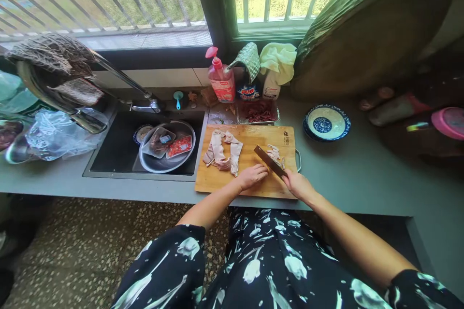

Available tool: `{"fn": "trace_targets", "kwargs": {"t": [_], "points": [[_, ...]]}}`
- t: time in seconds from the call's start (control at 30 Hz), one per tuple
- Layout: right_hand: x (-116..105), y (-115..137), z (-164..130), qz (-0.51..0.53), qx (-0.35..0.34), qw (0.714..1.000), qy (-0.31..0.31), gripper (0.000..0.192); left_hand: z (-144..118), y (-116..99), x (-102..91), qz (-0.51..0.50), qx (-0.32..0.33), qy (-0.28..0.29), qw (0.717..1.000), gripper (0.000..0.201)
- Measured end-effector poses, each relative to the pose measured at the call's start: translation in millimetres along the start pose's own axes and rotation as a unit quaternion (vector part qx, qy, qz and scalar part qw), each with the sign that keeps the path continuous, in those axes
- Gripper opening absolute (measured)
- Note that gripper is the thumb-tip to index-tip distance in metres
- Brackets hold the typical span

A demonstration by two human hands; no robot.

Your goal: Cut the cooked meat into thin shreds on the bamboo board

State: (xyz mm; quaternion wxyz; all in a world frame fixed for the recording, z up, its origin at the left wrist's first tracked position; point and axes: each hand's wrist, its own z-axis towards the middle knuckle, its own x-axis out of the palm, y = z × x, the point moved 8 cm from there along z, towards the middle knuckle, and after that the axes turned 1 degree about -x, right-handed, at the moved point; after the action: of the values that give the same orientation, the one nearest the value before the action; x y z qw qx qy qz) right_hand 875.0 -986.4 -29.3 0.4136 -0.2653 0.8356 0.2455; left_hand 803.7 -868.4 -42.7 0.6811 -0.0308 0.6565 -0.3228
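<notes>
Two meat heaps on board (pixel 250 181); right hand (pixel 297 184) grip clasps cleaver (pixel 270 161), left hand (pixel 252 175) flat, loose.

Bare counter (pixel 362 174) right of board (pixel 217 181); sink (pixel 108 154) left.

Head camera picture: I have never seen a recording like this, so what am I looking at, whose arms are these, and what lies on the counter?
One camera sits on a person's head and looks down, so the two bare arms are the wearer's own. The right hand grips a cleaver. The left hand rests on a bamboo cutting board beside pale strips of raw meat; a smaller cut pile lies past the blade. Left of the board is a dark sink holding a metal basin. A blue-patterned dish stands to the right, a pink pump bottle by the window.
</notes>
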Motion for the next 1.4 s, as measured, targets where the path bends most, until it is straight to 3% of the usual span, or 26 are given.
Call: {"fn": "trace_targets", "kwargs": {"t": [0.07,0.13,0.2,0.27,0.33,0.4,0.53,0.67,0.83,0.97,1.2,1.4], "points": [[1,-3,1,0.008,0.003,1.000,-0.007,0.031,1,-5,-3.3,-0.001,0.038,0.028,0.999,0.028],[3,-3,2,0.015,-0.001,1.000,-0.007,0.030,1,3,-9.7,0.018,0.014,0.026,0.999,0.027],[4,-1,4,0.018,-0.007,1.000,-0.007,0.029,-2,25,-16.5,0.061,-0.094,0.008,0.994,0.026],[4,0,5,0.023,-0.009,1.000,-0.012,0.030,-9,46,-18.2,0.104,-0.223,0.015,0.969,0.020],[4,1,5,0.034,-0.004,0.999,-0.017,0.030,-14,55,-16.7,0.128,-0.293,0.036,0.947,0.012],[4,2,4,0.046,-0.001,0.999,-0.018,0.029,-11,51,-19.0,0.142,-0.276,0.030,0.950,0.011],[9,8,-2,0.061,0.001,0.998,-0.008,0.029,-7,39,-31.3,0.155,-0.168,-0.015,0.974,0.016],[17,21,-10,0.060,0.008,0.998,0.007,0.029,-17,39,-35.6,0.125,-0.152,-0.045,0.979,0.016],[18,44,-12,0.032,0.011,0.999,-0.002,0.027,-22,12,-10.2,0.032,-0.062,-0.018,0.997,0.026],[17,56,-12,-0.009,0.000,0.999,-0.031,0.023,-26,14,8.4,0.009,-0.058,-0.022,0.998,0.031],[42,35,-51,-0.061,0.033,0.998,0.008,0.020,-30,23,15.8,-0.017,-0.037,-0.093,0.995,0.030],[18,72,-1,-0.045,0.030,0.999,-0.004,0.025,-31,24,19.9,-0.011,-0.054,-0.086,0.995,0.029]]}}
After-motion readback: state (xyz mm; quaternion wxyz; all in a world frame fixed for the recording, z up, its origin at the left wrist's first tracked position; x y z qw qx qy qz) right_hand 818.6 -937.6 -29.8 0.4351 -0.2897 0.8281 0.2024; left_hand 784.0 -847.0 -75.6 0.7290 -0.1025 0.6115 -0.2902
